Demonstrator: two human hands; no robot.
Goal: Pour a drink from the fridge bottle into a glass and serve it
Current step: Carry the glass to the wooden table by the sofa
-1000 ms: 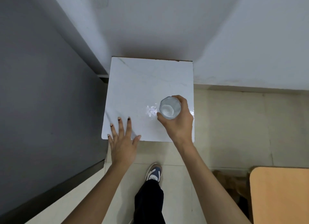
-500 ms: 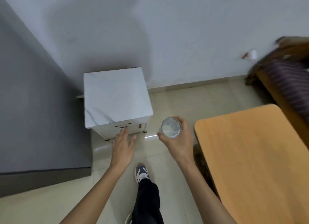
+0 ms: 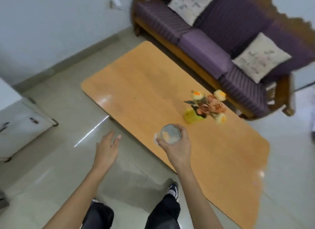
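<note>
A clear glass with a pale drink in it is seen from above, held upright in my right hand, whose fingers wrap its side. The glass hangs over the near edge of a low orange-brown wooden table. My left hand is empty, fingers loosely spread, out over the floor to the left of the table. No bottle is in view.
A yellow-green vase of orange and cream flowers stands on the table beyond the glass. A purple sofa with two pale cushions lines the table's far side. The white cabinet sits at far left on a tiled floor.
The view has swung right, from the white cabinet top to the wooden table. My right hand lifted the glass off the cabinet and carried it over the table edge; my left hand left the cabinet.
</note>
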